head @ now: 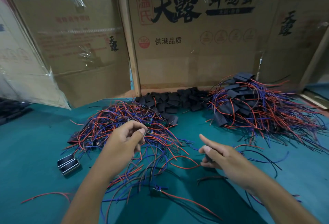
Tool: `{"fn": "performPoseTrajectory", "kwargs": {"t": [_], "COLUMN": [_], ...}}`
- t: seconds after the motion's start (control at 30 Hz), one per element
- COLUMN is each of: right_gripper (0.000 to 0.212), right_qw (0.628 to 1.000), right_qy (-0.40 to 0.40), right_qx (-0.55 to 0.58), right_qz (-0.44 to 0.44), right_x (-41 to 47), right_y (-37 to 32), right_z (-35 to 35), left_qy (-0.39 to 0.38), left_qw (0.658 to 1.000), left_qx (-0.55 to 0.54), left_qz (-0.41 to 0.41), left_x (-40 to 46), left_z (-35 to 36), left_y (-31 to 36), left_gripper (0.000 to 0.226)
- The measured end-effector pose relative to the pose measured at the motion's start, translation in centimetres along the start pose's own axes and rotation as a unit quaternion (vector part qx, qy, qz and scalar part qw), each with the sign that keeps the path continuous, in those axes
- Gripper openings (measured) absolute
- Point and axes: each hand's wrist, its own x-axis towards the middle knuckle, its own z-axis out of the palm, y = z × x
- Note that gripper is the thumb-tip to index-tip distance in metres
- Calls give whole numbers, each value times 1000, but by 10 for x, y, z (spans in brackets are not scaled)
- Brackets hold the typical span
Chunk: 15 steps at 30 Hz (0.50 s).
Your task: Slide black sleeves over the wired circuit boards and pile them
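Note:
A tangle of small circuit boards with red and blue wires (124, 126) lies left of centre on the green table (35, 152). My left hand (124, 142) is over it, thumb and fingers pinched on one small wired board at the tangle's near edge. My right hand (219, 154) is further right, index finger stretched out, thumb and other fingers holding a black sleeve (208, 156). Loose black sleeves (170, 99) lie heaped at the back centre. A pile of sleeved boards with trailing wires (249, 106) rises at the back right.
Cardboard boxes (195, 37) wall off the back of the table. A small black and metal part (68, 164) lies at the left. One loose board with wires (156, 190) rests near me between my arms. Dark items (10, 111) sit at the far left.

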Motion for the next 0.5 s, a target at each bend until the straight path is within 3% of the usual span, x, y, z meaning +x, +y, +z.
{"fn": "performPoseTrajectory", "kwargs": {"t": [0.17, 0.37, 0.5], "right_gripper": [36, 37, 32], "right_qw": [1000, 997, 991], "right_qy": [8, 42, 68], "right_qx": [-20, -31, -84], "right_qz": [-17, -48, -79], "right_x": [0, -4, -6], "right_y": [-1, -8, -13], "right_z": [-2, -5, -7], "left_qy": [-28, -57, -47], "left_qw": [994, 997, 998], "left_qx": [-54, -21, -36], "left_qz": [-92, -43, -36], "left_x": [-1, -8, -7], "left_z": [7, 5, 6], "left_y": [0, 0, 1], "left_gripper": [22, 34, 25]}}
